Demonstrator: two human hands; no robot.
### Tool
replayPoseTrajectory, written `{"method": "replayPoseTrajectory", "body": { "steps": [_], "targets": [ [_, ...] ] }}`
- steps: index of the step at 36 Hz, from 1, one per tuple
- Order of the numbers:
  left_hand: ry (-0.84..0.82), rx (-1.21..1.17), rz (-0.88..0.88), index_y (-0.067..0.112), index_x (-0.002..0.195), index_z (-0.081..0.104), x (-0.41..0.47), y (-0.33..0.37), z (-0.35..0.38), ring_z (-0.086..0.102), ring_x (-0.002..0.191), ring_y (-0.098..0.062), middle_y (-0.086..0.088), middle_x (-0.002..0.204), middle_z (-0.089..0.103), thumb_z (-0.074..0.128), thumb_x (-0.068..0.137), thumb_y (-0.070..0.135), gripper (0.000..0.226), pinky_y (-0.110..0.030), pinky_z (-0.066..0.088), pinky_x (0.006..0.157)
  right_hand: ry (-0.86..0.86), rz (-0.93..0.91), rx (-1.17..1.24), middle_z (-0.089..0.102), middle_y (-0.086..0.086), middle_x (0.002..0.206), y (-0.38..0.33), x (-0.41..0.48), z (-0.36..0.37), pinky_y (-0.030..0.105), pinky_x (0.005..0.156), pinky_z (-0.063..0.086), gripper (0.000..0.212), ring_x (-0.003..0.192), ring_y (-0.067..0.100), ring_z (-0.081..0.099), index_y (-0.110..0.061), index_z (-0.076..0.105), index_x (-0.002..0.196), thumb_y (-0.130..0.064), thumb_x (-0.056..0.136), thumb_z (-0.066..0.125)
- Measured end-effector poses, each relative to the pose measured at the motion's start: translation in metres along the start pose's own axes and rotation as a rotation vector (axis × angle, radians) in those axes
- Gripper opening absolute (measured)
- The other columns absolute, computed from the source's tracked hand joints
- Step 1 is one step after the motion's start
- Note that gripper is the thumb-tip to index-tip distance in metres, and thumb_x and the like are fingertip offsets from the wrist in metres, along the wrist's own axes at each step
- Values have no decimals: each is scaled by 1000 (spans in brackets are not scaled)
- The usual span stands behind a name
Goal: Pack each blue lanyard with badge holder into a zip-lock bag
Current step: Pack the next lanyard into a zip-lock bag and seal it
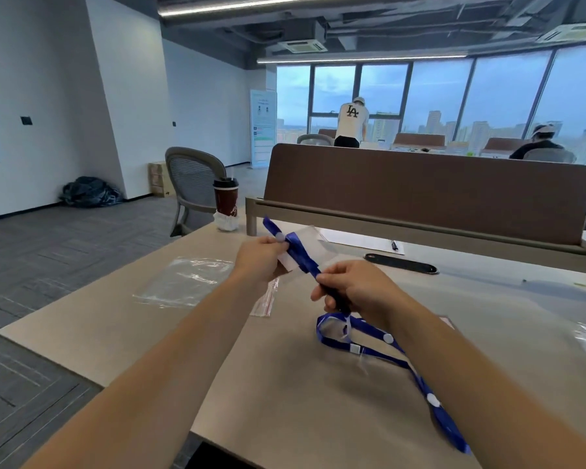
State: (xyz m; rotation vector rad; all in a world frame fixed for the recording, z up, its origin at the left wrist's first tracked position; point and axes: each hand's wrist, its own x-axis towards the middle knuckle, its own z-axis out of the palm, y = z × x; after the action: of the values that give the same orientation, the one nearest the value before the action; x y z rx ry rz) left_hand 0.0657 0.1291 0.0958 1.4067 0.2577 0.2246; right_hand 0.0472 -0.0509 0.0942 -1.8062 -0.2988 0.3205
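With the left hand (pixel 261 257) pinching the badge holder (pixel 293 257) and the right hand (pixel 356 289) gripping the blue lanyard (pixel 379 343) above the desk (pixel 285 401), its trailing loop may snag, missing the zip-lock bag (pixel 183 282).

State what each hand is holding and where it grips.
Left hand pinches the badge holder end of a blue lanyard; right hand grips the strap further along. Both hands share one lanyard.
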Motion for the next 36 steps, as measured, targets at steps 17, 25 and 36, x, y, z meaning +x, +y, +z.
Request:
{"method": "replayPoseTrajectory", "body": {
  "steps": [17, 25, 36],
  "targets": [
    [-688, 404, -134, 3, 118, 63, -28, 28, -27, 67, 85, -19, -10, 99, 69, 56, 96, 5, 22, -30, 58, 77, -397, 120, -38, 66, 23, 120, 13, 6, -48, 40, 94, 54, 28, 109, 36, 65, 8, 61, 117, -2, 90, 62],
    [-720, 914, -23, 20, 103, 66, -33, 25, -10, 68, 89, -15, 0, 97, 72, 63, 95, 14, 11, -24, 58, 76, -273, 29, -259, 74, 11, 94, -10, 10, -42, 28, 74, 56, 15, 78, 20, 68, -1, 69, 104, -5, 90, 66],
    [-510, 898, 53, 18, 102, 67, -23, 7, -6, 65, 83, -18, -4, 96, 71, 69, 91, 21, 11, -26, 56, 69, -2, -81, -249, 75, 6, 91, -9, 15, -20, 29, 76, 61, 12, 83, 17, 74, -9, 71, 99, -3, 90, 65]
  ]
}}
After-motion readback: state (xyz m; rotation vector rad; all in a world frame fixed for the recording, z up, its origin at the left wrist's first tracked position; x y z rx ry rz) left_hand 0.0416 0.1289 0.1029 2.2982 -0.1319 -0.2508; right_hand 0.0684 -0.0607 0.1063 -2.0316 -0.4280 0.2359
